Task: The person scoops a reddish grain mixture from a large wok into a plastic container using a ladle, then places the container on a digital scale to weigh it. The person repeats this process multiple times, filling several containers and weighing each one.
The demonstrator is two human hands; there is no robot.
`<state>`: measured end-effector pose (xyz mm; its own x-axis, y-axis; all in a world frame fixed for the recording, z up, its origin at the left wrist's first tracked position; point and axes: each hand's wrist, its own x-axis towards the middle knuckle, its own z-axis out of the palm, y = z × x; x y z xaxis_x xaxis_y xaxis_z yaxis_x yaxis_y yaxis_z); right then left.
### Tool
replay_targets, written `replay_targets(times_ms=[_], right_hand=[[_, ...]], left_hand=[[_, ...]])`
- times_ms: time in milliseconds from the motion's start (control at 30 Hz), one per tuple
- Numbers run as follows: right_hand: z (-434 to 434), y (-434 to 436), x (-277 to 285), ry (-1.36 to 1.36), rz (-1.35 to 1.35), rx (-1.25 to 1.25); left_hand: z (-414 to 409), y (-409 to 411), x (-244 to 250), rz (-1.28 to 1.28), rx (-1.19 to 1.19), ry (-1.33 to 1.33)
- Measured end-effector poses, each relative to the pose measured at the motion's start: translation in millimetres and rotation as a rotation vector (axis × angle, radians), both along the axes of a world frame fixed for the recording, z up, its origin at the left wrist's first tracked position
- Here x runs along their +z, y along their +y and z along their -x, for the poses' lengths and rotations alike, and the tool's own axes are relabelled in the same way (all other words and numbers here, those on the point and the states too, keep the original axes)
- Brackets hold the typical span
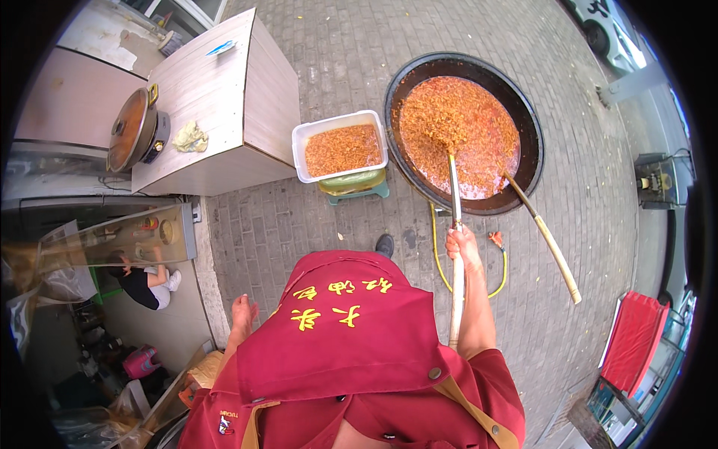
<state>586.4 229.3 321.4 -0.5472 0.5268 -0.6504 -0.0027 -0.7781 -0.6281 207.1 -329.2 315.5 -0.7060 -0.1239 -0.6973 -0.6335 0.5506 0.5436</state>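
Note:
A large black wok (535, 168) holds an orange-red, oily chopped food mixture (471, 123). My right hand (463, 244) is closed around the pale handle of a long ladle or shovel (455, 196); its head lifts or carries a heap of the mixture within the wok. A second long-handled tool (552, 252) leans on the wok's near right rim, untouched, its tip in the food. My left hand (243, 312) hangs beside my red apron, away from any tool, its fingers partly apart. Left of the wok, a white plastic tub (299, 147) holds more of the mixture.
The tub rests on a green-yellow bundle (353, 183) over a small green stool (383, 189). A wooden cabinet (269, 95) bears a lidded pan (132, 132) and a cloth (190, 137). A yellow hose (436, 247) lies near the wok. Another person (143, 283) crouches in the doorway.

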Motion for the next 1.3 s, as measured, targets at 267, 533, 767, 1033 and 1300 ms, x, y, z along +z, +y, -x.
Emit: replay_targets(times_ms=[267,533,767,1033,1300], right_hand=[[6,-13,28,-0.061,-0.062,0.072],[57,-45,56,-0.059,-0.037,0.216],[145,-68,23,-0.257,-0.149,0.388],[197,-60,-21,-0.977,-1.445,0.972],[165,-55,-25,-0.945,-1.391,1.026]], left_hand=[[4,35,19,-0.064,-0.02,-0.001],[2,-3,-14,-0.075,0.08,-0.063],[-12,-63,-38,-0.09,0.217,-0.12],[-37,-135,-47,0.0,0.361,-0.141],[-45,-150,-112,0.037,0.133,-0.21]])
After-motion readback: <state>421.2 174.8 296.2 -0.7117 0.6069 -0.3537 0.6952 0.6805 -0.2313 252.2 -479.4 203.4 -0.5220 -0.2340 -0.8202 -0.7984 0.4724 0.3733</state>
